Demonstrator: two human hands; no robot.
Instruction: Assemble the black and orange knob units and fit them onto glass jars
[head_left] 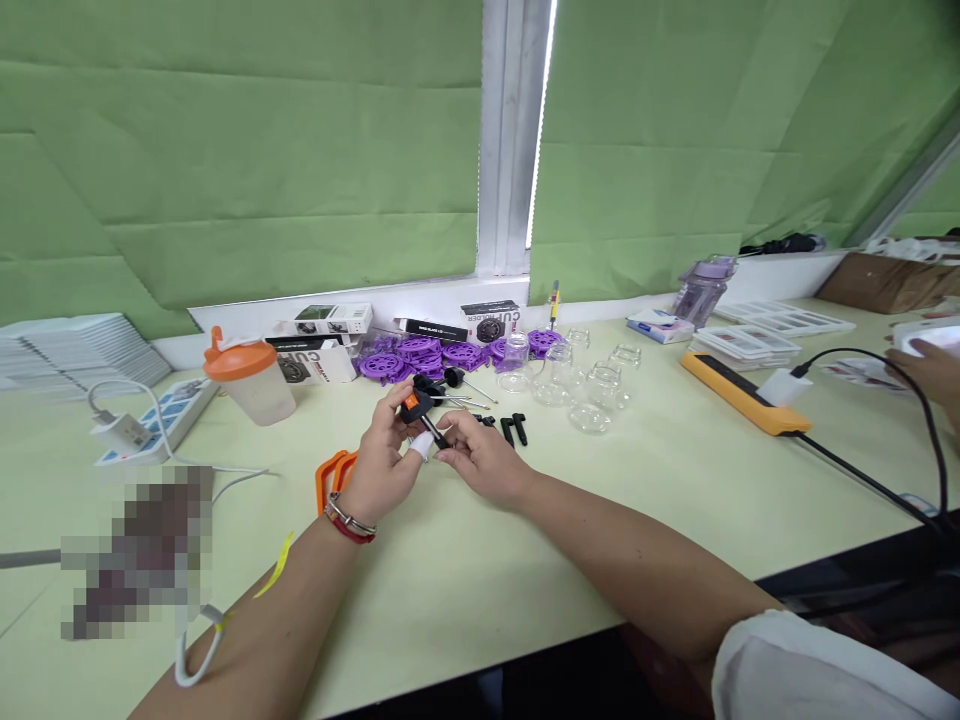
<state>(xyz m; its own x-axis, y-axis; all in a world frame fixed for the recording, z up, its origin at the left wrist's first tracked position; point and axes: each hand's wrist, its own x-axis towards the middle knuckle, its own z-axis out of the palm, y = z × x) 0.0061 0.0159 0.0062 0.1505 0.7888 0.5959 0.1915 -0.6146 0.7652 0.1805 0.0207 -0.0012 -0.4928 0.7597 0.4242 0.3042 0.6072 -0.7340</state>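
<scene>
Left hand [388,450]: fingers and white-wrapped thumb pinch the upper end of a black-and-orange piece [414,405], held above the middle of the frame's counter [465,590].
Right hand [484,455]: thumb and fingertips pinch the piece's lower black end, just beside the left thumb.
Metal shaft [430,427]: tilted between the two grips; keeping both ends in line seems the steadiest way to work it, with light pressure from the wrapped thumb.
Black parts [514,430]: lying just beyond the right hand, so the knuckles should probably stay raised.
Glass jars [555,375]: grouped right of centre; a wide outward swing could knock them.
Orange handles [328,483]: near the left wrist, limiting leftward drift.
Moving room: best judged toward the lower middle, between the forearms, short of the counter's near edge at the bottom.
</scene>
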